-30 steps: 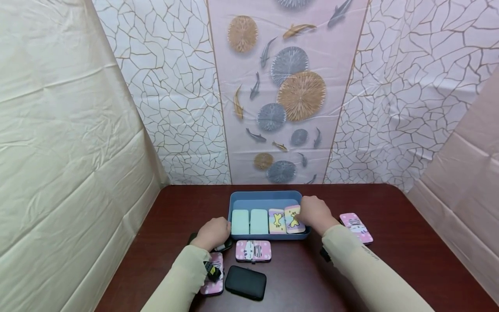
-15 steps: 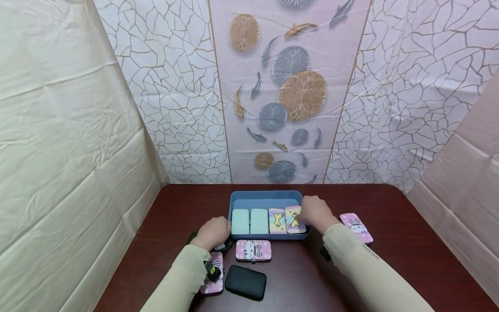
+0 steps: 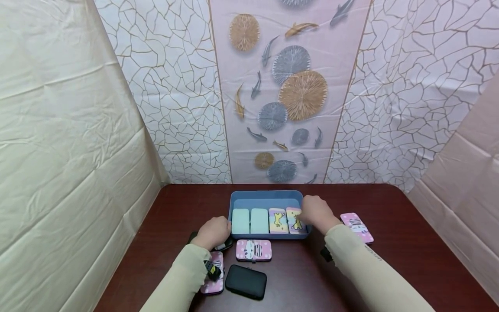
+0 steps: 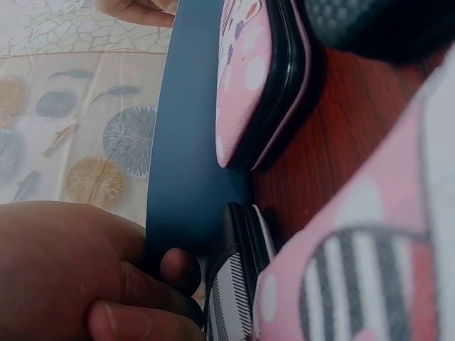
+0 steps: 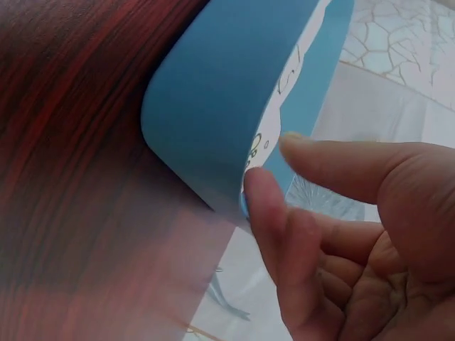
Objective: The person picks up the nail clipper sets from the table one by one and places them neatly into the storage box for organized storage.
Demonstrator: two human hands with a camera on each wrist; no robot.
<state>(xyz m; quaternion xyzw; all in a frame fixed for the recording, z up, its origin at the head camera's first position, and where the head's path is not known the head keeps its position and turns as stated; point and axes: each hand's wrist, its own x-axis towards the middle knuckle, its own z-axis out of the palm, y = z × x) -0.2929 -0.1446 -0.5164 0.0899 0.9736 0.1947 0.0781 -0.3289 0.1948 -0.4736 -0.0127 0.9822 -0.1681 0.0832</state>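
Note:
A blue tray (image 3: 269, 195) holds two pale mint cases (image 3: 240, 221) and two giraffe-print cases (image 3: 278, 220) side by side along its near wall. My left hand (image 3: 212, 234) grips the tray's left end near its front corner, fingers curled at the wall in the left wrist view. At the tray's right end is my right hand (image 3: 316, 213), its thumb over the rightmost giraffe-print case (image 3: 295, 223). In the right wrist view the thumb and index finger (image 5: 259, 192) are spread apart at the rim, while the other fingers bend loosely. That case lies level with its neighbour.
In front of the tray lie a pink cat-print case (image 3: 253, 250) and a black case (image 3: 246, 282). Another pink case (image 3: 213, 279) lies under my left wrist, beside a dark case (image 3: 224, 246) partly hidden by that hand. One more pink case (image 3: 356, 228) lies right of the tray.
The rightmost giraffe-print case has gone from leaning over its neighbour's edge to sitting flat and straight in the tray. My right hand shifted slightly right; my left hand stayed put.

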